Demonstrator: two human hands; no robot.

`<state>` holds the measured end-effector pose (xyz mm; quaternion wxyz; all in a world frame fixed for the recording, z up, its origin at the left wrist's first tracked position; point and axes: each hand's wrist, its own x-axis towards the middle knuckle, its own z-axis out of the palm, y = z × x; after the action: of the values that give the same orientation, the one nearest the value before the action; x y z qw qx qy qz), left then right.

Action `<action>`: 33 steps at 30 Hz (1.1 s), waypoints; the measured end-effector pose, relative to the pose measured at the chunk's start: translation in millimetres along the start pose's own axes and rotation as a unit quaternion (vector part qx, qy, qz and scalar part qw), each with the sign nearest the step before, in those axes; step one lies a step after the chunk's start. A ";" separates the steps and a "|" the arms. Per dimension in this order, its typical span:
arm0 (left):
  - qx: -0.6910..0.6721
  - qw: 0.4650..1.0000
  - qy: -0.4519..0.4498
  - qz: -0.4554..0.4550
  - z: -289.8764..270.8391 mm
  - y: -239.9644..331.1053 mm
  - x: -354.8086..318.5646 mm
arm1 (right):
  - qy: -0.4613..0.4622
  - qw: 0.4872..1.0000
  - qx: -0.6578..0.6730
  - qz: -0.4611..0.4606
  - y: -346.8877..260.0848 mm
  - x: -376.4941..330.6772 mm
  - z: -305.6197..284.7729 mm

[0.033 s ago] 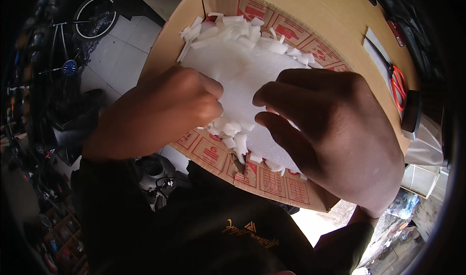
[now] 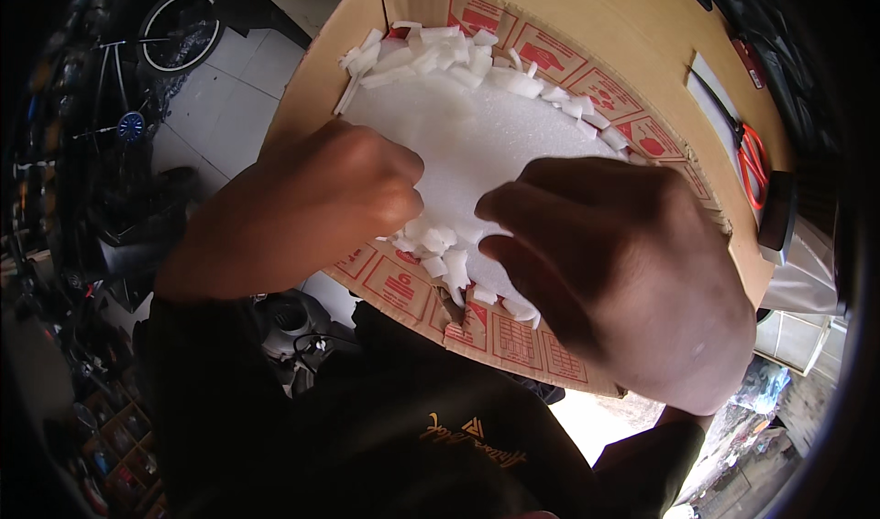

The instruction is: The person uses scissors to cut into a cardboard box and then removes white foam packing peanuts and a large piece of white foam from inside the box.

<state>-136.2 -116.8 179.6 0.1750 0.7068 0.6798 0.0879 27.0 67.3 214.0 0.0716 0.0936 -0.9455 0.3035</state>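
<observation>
A cardboard box with red printed panels stands before me. Inside lies a white foam sheet, and cut foam pieces are heaped along its far edge. A smaller cluster of foam bits lies at the near edge, partly behind my left hand. My left hand is closed above the left part of the sheet; its fingertips are hidden, and whatever they hold does not show. Over the right part hovers my right hand, fingers curled, thumb and forefinger apart with nothing visible between them.
To the right, scissors with red-orange handles lie on the brown surface beside a dark object. A wheel stands on the tiled floor at far left. A torn spot marks the box's near wall.
My right hand has moved slightly toward me, uncovering more foam pieces along the far right edge. The left hand stays almost in place.
</observation>
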 end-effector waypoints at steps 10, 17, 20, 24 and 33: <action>0.025 0.998 -0.057 -0.010 -8.2 7.2 2.6 | -0.157 0.988 0.004 -0.003 -3.0 -18.2 41.0; 0.049 0.997 -0.052 0.032 -42.2 15.1 -7.7 | -0.137 0.988 0.004 -0.066 9.6 -10.7 57.2; 0.032 0.999 -0.038 -0.017 -39.7 15.7 -5.0 | -0.146 0.982 -0.092 -0.083 3.4 -3.4 67.1; -0.008 0.994 -0.092 -0.060 -23.9 6.7 6.2 | -0.091 0.984 -0.130 -0.085 12.3 -4.3 83.9; -0.031 0.999 -0.042 -0.013 -2.5 -4.1 -1.4 | -0.140 0.989 0.031 -0.023 12.5 -6.2 63.3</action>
<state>-141.0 -117.9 180.6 0.2261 0.6952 0.6780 0.0770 25.4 41.0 154.8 -0.0575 0.1595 -0.9339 0.3147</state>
